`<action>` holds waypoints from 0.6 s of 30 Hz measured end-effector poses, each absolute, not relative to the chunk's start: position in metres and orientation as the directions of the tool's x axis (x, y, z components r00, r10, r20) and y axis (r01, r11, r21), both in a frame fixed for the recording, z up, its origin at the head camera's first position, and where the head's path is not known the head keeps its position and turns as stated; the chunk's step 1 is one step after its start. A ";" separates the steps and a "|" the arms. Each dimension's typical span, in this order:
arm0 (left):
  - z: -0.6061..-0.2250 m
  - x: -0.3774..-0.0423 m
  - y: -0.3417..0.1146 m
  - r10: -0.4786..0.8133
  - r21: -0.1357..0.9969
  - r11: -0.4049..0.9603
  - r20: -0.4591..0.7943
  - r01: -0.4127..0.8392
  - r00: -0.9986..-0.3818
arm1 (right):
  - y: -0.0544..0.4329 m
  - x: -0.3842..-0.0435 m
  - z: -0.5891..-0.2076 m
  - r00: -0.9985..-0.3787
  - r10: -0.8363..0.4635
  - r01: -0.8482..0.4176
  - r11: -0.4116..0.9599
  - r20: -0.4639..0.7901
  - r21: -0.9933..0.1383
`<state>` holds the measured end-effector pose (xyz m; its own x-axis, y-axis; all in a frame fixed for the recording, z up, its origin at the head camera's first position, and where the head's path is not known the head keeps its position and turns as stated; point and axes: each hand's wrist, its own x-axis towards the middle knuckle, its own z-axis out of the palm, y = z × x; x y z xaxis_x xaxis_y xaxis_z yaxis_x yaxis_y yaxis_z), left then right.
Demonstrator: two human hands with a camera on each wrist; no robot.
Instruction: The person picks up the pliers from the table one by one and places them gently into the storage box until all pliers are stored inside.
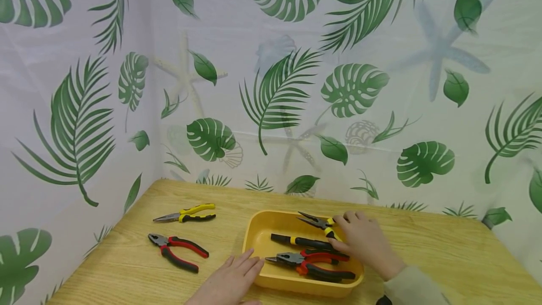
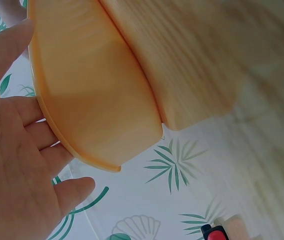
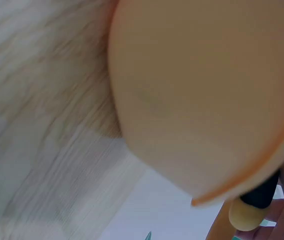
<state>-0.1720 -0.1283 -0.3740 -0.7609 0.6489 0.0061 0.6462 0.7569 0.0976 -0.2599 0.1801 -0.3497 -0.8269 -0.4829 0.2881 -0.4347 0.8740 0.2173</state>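
My right hand [image 1: 368, 244] grips the yellow-and-black handles of needle-nose pliers [image 1: 314, 220] over the right side of a yellow plastic tray [image 1: 305, 288]. In the right wrist view a handle end [image 3: 247, 215] shows beyond the tray's rim, with fingers partly hidden behind it. My left hand [image 1: 230, 276] touches the tray's left front rim, its fingers extended; the left wrist view shows them against the outer wall [image 2: 97, 95]. Inside the tray lie red-and-black pliers [image 1: 313, 262], overlapping another pointed tool, and a black tool with yellow bands [image 1: 300, 242].
Left of the tray on the wooden table [image 1: 127, 272] lie yellow-and-black needle-nose pliers [image 1: 186, 214] and red-and-black combination pliers [image 1: 178, 251]. A leaf-patterned sheet [image 1: 288, 107] stands behind and to the left of the table.
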 end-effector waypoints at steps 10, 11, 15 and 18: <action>-0.374 -0.173 -0.127 0.647 0.113 0.759 -0.013 0.641 -0.763 | 0.162 -0.258 -0.357 -0.819 -0.498 -0.457 0.867 0.285 0.199; -0.374 -0.173 -0.128 0.646 0.113 0.760 -0.016 0.641 -0.763 | 0.160 -0.258 -0.357 -0.824 -0.495 -0.456 0.868 0.277 0.194; -0.374 -0.173 -0.128 0.646 0.111 0.760 -0.018 0.641 -0.763 | 0.155 -0.258 -0.356 -0.837 -0.488 -0.456 0.872 0.249 0.178; -0.375 -0.173 -0.129 0.646 0.116 0.759 -0.013 0.641 -0.763 | 0.152 -0.258 -0.356 -0.831 -0.494 -0.464 0.869 0.255 0.174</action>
